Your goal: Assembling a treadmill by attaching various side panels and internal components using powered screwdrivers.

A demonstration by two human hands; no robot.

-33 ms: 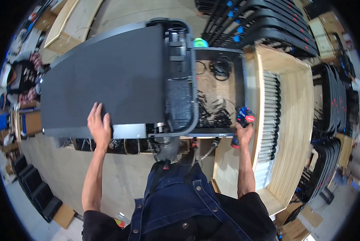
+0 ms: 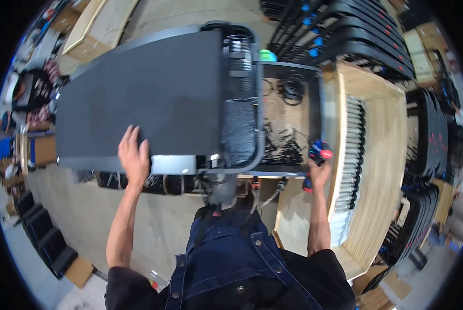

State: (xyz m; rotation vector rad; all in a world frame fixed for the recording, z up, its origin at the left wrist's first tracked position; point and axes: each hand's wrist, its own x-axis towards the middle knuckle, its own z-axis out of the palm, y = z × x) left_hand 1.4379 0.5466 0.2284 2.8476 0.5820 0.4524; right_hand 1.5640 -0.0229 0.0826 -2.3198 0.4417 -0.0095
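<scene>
Head view: left hand (image 2: 133,157) lies open and flat on the treadmill belt (image 2: 144,95), steadying the machine; right hand (image 2: 318,173) grips a red-and-blue power screwdriver (image 2: 318,154) beside the cable-filled tray (image 2: 285,129).

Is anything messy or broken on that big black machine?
Nothing looks broken. The left hand lies flat on the black belt machine; the right hand holds a blue-and-red tool. Only the black cables lie tangled in the tray.
</scene>
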